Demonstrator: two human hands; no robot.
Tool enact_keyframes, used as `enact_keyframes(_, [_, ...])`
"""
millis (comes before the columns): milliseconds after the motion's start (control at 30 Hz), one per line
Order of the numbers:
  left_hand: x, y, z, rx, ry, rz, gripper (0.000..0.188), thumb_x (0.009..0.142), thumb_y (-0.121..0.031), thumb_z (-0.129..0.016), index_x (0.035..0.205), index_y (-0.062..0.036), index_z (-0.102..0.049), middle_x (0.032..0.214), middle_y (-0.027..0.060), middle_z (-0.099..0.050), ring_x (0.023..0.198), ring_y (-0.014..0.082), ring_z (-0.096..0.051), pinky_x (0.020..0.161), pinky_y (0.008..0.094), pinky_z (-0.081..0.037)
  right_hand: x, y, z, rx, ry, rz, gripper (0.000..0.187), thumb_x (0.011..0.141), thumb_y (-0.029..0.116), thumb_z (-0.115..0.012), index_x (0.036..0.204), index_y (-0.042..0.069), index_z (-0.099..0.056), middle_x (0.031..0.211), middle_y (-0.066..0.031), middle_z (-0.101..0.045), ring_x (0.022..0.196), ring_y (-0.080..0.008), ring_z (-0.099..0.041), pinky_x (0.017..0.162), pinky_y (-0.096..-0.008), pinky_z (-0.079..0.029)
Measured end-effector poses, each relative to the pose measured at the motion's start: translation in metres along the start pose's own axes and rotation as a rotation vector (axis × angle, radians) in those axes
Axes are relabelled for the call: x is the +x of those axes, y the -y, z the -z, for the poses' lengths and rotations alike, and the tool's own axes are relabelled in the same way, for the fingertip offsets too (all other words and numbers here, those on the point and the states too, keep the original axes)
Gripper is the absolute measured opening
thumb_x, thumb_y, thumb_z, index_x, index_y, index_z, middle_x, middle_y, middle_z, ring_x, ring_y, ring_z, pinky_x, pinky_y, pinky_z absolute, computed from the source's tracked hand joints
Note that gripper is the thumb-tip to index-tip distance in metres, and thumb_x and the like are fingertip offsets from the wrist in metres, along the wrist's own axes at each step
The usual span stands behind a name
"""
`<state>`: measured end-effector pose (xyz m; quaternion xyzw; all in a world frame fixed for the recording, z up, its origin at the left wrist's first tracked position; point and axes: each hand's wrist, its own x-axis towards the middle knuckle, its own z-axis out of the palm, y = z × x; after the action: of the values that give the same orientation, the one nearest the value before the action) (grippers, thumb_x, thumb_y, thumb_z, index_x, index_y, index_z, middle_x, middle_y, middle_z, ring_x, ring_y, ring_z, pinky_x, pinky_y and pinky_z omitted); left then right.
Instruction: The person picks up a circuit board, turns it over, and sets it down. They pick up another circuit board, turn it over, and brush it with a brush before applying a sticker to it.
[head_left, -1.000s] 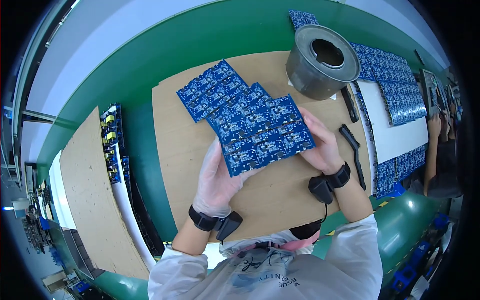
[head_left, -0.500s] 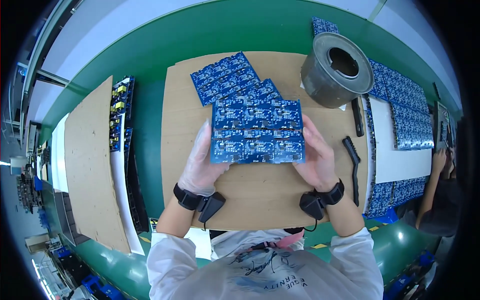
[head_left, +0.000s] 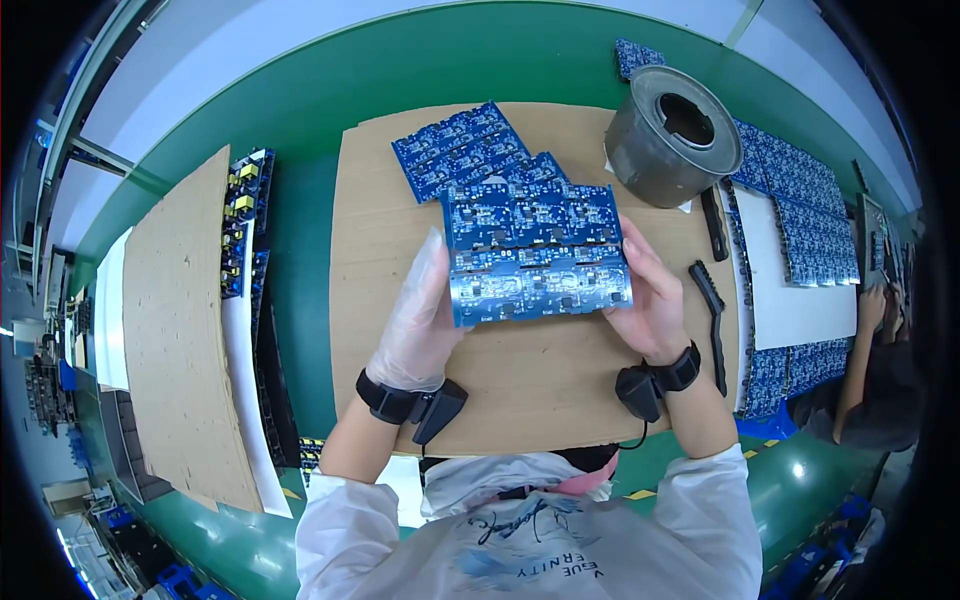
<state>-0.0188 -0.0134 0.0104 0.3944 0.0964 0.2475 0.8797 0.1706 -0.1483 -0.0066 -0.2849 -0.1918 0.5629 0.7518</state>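
A blue circuit board panel [head_left: 535,250] is held up between my two hands above the cardboard-covered table [head_left: 540,390]. My left hand [head_left: 415,320], in a thin clear glove, grips its left edge. My right hand [head_left: 648,295], bare, grips the right edge. The panel is tilted, and light glares off its nearer half; the fingers behind it are hidden. Just beyond, more blue circuit board panels [head_left: 460,150] lie overlapping on the cardboard, partly covered by the held one. Both wrists carry black straps with small black boxes.
A round metal can [head_left: 672,140] with a holed top stands at the back right. Two black brushes [head_left: 710,315] lie near the right edge. Further right, many board panels [head_left: 800,220] sit around a white sheet; another person's hands [head_left: 880,310] are there. A cardboard-topped surface [head_left: 180,330] stands left.
The held panel has shifted slightly right and tipped, so its nearer half now catches the light. Both hands moved with it. The whole view has also shifted a little.
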Motion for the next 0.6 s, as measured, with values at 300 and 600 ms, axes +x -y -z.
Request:
enact_keyframes(300, [0.000, 0.000, -0.012, 0.189, -0.010, -0.079, 0.039, 0.095, -0.025, -0.042, 0.127, -0.0032, -0.041, 0.123, 0.0080, -0.051, 0.112, 0.0150, -0.050, 0.094, 0.0305, -0.040, -0.004, 0.000, -0.018, -0.281, -0.062, 0.149, 0.050, 0.084, 0.004, -0.053, 0.130, -0.001, -0.035, 0.122, -0.0128, -0.051, 0.111, -0.0214, -0.052, 0.094, -0.0351, -0.043])
enact_keyframes(600, [-0.004, 0.011, -0.016, 0.515, -0.136, -0.226, 0.042, 0.079, 0.010, -0.058, 0.119, -0.0015, -0.053, 0.117, 0.0085, -0.056, 0.109, 0.0171, -0.052, 0.095, 0.0312, -0.042, -0.007, 0.005, -0.006, -0.520, -0.068, 0.335, 0.048, 0.079, -0.004, -0.058, 0.124, -0.002, -0.042, 0.117, -0.0142, -0.055, 0.110, -0.0233, -0.054, 0.094, -0.0351, -0.043])
